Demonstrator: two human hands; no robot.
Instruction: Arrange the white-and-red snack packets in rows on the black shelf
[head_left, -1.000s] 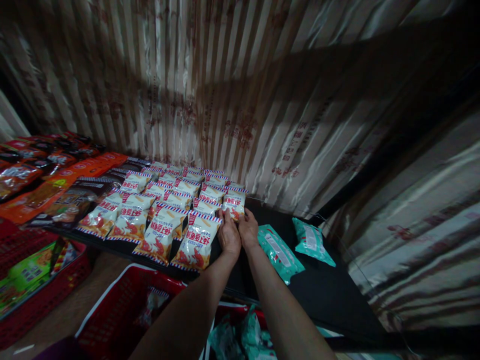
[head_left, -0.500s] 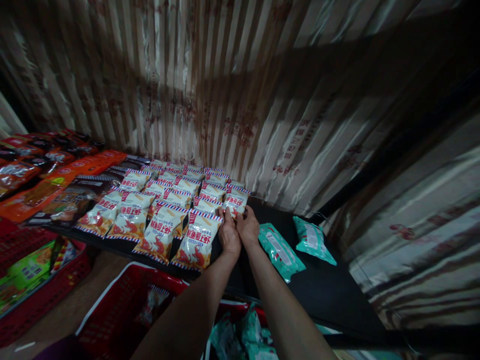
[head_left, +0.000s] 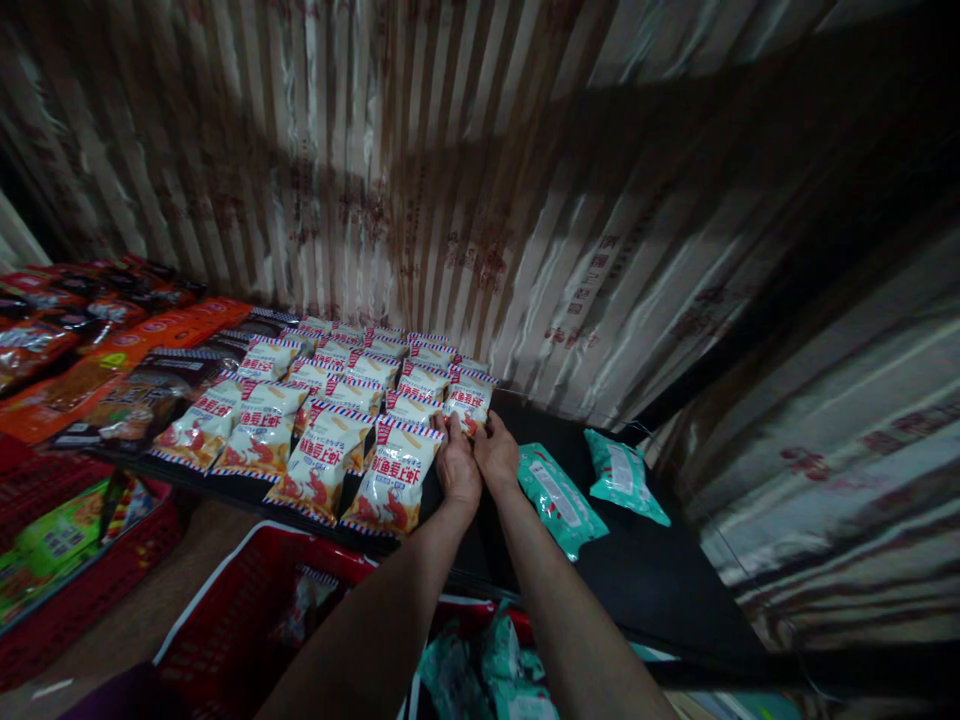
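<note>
Several white snack bags [head_left: 394, 475] with red print and striped edges lie in rows on the black shelf [head_left: 645, 590]. At the right end of those rows, my left hand [head_left: 457, 468] and my right hand [head_left: 496, 455] meet at the lower end of one white bag [head_left: 469, 398], fingers curled round its bottom edge from both sides. Two green bags, one nearer [head_left: 561, 500] and one farther [head_left: 626, 475], rest to the right of my right hand.
Below the shelf edge stand a red basket [head_left: 259, 540] with a white rim and another holding green bags [head_left: 457, 670]. Orange and brown packets [head_left: 142, 345] fill the shelf's left. A striped curtain [head_left: 480, 180] hangs behind.
</note>
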